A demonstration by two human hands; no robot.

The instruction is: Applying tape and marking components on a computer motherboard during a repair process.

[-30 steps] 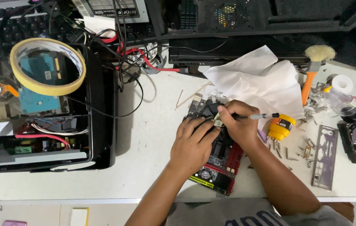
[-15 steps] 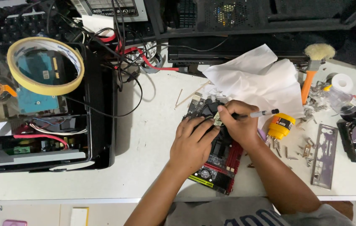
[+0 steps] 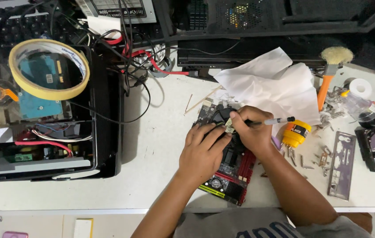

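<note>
Barely anything has shifted: both hands stay mid-frame on the motherboard (image 3: 229, 169). Left hand (image 3: 203, 150) lies flat, steadying. Right hand (image 3: 249, 130) pinches a pen-like tool (image 3: 278, 120). Best kept gentle, board pressed still.

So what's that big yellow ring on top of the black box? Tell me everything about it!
The big yellow ring is a wide roll of tape, pale yellow with a whitish inner side. It lies nearly flat, a bit tilted, on top of the open black computer case at the table's left. Through its hole you see a blue drive inside the case. No hand touches it; both hands are at the circuit board to its right.
</note>
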